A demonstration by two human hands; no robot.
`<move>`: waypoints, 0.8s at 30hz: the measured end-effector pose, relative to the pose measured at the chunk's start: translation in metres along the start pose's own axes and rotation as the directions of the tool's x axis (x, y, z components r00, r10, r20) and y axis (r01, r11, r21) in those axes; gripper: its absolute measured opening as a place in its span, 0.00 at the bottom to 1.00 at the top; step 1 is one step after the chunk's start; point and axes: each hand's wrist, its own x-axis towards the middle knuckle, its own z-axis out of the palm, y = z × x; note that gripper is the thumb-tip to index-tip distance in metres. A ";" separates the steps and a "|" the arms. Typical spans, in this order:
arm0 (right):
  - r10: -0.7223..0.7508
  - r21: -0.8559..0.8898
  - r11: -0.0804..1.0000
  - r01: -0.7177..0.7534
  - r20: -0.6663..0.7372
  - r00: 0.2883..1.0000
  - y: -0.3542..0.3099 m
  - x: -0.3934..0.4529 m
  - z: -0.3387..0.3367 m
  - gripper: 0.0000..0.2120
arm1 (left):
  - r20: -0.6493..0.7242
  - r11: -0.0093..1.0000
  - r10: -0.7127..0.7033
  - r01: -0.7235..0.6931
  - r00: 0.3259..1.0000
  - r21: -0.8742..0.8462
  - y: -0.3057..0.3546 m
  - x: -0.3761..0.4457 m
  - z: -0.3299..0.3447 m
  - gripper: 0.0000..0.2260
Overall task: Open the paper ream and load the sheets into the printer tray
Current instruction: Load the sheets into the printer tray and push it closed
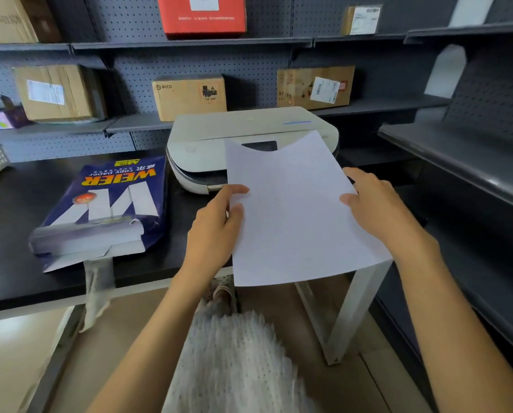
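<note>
The left hand (216, 225) and the right hand (374, 204) are apart, one on each long edge of a small stack of white sheets (297, 216). Each hand pinches its edge, with the thumb on top and the other fingers below, so both are closed on the paper. How many sheets there are I cannot tell; the stack looks thin.

The sheets are held in the air in front of the person, and their long axis points away from the body, toward the printer (249, 138). The far edge bends up a little and overlaps the front of the printer in this view; whether it touches the printer I cannot tell. The printer lies straight ahead of the hands, and its dark slot (203, 181) at the lower front is just beside the left hand. This hand is the nearer one to the slot. I judge that the next move must lower the far edge and slide it forward into this opening, with the stack kept flat and square.

The opened ream (100, 210) lies on the black bench (19, 248) to the left of the hands, well apart from the printer slot. Its torn end faces the person and a strip of wrapper hangs over the bench edge.

Behind the bench are grey shelves (189, 43) with a peg-hole back wall, and cardboard boxes (189, 96) stand on them. More shelves are on the right side.
</note>
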 end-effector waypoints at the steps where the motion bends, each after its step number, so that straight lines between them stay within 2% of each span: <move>1: 0.004 -0.016 1.000 -0.004 -0.002 1.000 0.003 0.000 -0.001 0.17 | 0.015 1.000 0.002 -0.002 1.000 0.002 0.001 -0.001 0.005 0.15; 8: 0.072 -0.074 0.995 -0.070 0.021 0.997 0.013 -0.003 0.005 0.16 | 0.096 0.998 -0.066 0.065 0.993 0.008 -0.003 -0.006 0.025 0.15; 15: 0.121 -0.205 0.973 -0.107 0.058 0.991 0.013 -0.005 0.012 0.18 | 0.140 0.990 -0.132 0.125 0.981 0.063 -0.005 -0.010 0.030 0.18; 22: 0.151 -0.229 0.966 -0.122 0.115 0.982 0.021 -0.014 0.010 0.25 | 0.197 0.985 -0.166 0.173 0.966 -0.021 -0.002 -0.024 0.030 0.19; 24: 0.150 -0.228 0.967 -0.118 0.131 0.980 0.021 -0.017 0.009 0.24 | 0.222 0.976 -0.201 0.214 0.954 -0.036 -0.002 -0.028 0.027 0.20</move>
